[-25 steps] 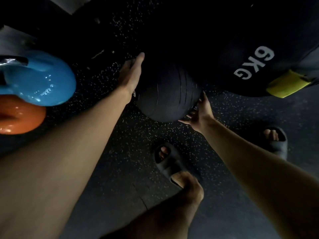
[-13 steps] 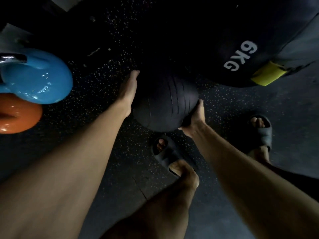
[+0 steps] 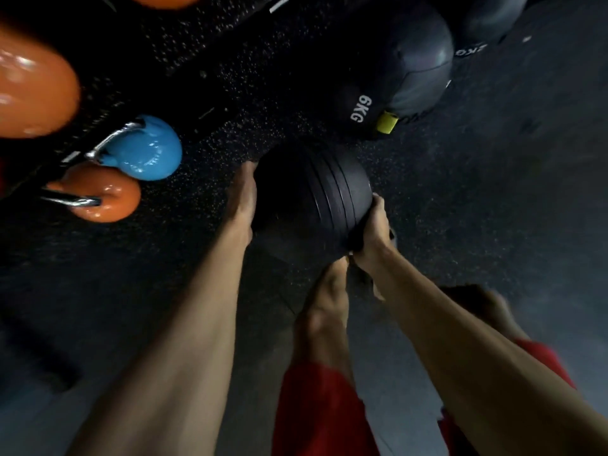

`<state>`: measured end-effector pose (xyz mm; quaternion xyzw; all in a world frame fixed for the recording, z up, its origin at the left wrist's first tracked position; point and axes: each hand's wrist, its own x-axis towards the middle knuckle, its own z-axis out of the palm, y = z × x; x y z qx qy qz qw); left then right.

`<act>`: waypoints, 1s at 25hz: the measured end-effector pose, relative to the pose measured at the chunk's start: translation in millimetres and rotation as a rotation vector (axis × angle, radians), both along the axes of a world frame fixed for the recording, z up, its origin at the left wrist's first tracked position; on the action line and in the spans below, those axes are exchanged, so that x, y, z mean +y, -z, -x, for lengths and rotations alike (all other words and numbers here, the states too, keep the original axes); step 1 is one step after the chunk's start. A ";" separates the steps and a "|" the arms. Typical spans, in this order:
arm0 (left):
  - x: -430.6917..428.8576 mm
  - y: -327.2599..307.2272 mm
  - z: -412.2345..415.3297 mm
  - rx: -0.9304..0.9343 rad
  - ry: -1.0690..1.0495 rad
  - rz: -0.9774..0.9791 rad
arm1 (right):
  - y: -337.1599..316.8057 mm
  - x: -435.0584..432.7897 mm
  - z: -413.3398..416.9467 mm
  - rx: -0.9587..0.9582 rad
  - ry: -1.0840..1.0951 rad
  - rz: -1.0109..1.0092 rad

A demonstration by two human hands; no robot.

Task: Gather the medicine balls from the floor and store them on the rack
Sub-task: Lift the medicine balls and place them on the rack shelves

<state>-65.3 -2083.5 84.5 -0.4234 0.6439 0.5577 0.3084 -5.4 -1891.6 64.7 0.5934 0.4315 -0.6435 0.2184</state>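
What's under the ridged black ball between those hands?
Speckled dark floor shows around the ball, left hand and right hand on its sides. The spot directly beneath is hidden by the ball.

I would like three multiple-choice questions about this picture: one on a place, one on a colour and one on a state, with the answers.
1. On which side of the ridged ball is the blue kettlebell?
A) right B) left C) on top
2. What colour is the tab on the 6KG ball?
A) yellow B) red C) white
3. The ridged ball is:
A) alone on the floor B) under a foot C) between both hands
Answers: 1 B, it lies beyond the left hand. 2 A, the tab is bright yellow. 3 C, the left hand presses one side and the right hand cups the other.
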 end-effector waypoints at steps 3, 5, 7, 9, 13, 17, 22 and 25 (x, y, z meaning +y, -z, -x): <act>-8.6 -89.1 -40.5 -0.013 -0.106 -0.065 | -98.8 8.9 -7.9 0.052 -0.143 -0.023; -22.8 -111.3 -77.3 0.044 -0.202 -0.058 | -160.9 12.5 -18.2 0.115 -0.262 -0.027; -32.9 -117.6 -116.3 0.072 -0.304 -0.049 | -207.7 15.2 -30.9 0.170 -0.378 -0.037; -26.8 -168.0 -139.0 0.085 -0.347 -0.080 | -233.6 20.6 -44.7 0.246 -0.459 -0.066; -4.4 -272.4 -192.8 0.147 -0.498 -0.125 | -305.0 21.6 -69.4 0.407 -0.694 -0.115; 1.2 -329.4 -230.9 0.243 -0.610 -0.100 | -362.7 15.4 -83.3 0.532 -0.852 -0.107; -2.5 -411.7 -254.1 0.524 -0.643 -0.017 | -424.0 -11.4 -86.1 0.742 -0.929 -0.129; -16.5 -453.7 -264.2 0.698 -0.675 0.054 | -468.4 -31.1 -89.4 0.898 -0.955 -0.088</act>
